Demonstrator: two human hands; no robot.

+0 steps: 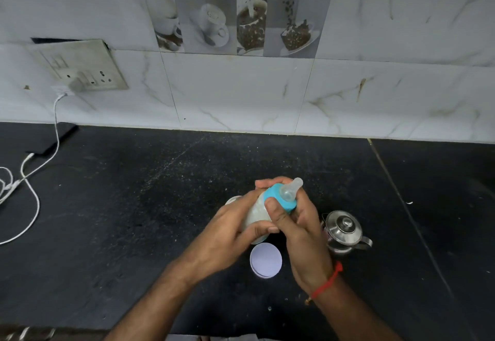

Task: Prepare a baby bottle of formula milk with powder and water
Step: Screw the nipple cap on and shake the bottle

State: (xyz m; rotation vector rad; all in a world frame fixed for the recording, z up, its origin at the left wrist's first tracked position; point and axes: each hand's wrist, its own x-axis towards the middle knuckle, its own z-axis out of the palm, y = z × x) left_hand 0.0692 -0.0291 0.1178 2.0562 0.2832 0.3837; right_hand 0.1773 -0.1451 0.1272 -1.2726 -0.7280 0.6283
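2 bare forearms reach in from the bottom edge over a black speckled counter [134,207]. A red thread bracelet [328,280] circles the right wrist. Just beyond the forearms, a round white lid [266,260] lies flat on the counter between them.

Above the lid, both hands grip a baby bottle [258,215] held off the counter and tilted, its top pointing up and to the right. The left hand [230,231] is closed around the bottle's body, fingers curled over the far side and thumb across the near side; milky white liquid shows through the body. The right hand [300,223] is closed around the blue collar ring [280,197], thumb pressed on its near edge. A clear silicone teat [293,188] sticks out above the ring.

Behind the left hand, part of a clear round object shows; what it is cannot be told. Just beside the right hand stands a small steel kettle [344,229] with a knobbed lid, its spout facing right.

Far to the left, a white cable [37,169] loops across the counter and rises to a white charger [68,87] plugged into a metal switch plate [80,66]. The wall behind is pale marble-look tile, with a band of coffee cup picture tiles [235,11] at top centre.
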